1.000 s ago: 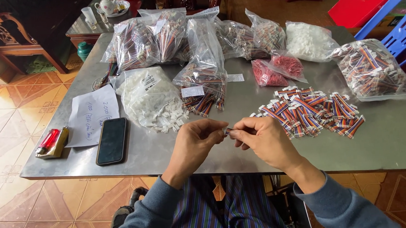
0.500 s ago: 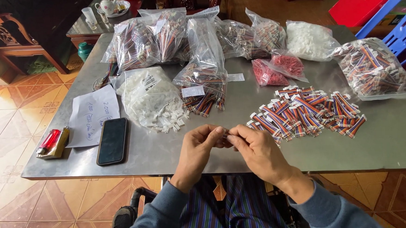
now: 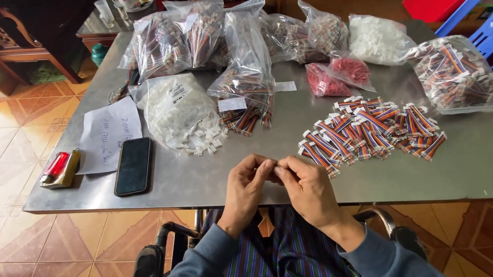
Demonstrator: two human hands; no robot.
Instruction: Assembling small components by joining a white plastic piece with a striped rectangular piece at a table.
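Note:
My left hand (image 3: 248, 184) and my right hand (image 3: 307, 187) meet at the near edge of the grey metal table (image 3: 214, 174), fingertips pinched together on a small wire piece that is mostly hidden between them. Just right of my hands lies a pile of short multicoloured wire bundles with white connectors (image 3: 370, 129). To the left, an open clear bag spills small white plastic connectors (image 3: 186, 122). Another open bag of coloured wires (image 3: 247, 93) lies behind my hands.
A black phone (image 3: 133, 166), a handwritten paper sheet (image 3: 108, 134) and a small box with a red lighter (image 3: 59, 168) lie at the left. Several clear bags of wires, white parts (image 3: 377, 39) and red parts (image 3: 336, 77) fill the back. Blue chair (image 3: 491, 27) far right.
My hands have drawn closer together and slid slightly left along the table edge; the small piece between the fingertips is now more covered.

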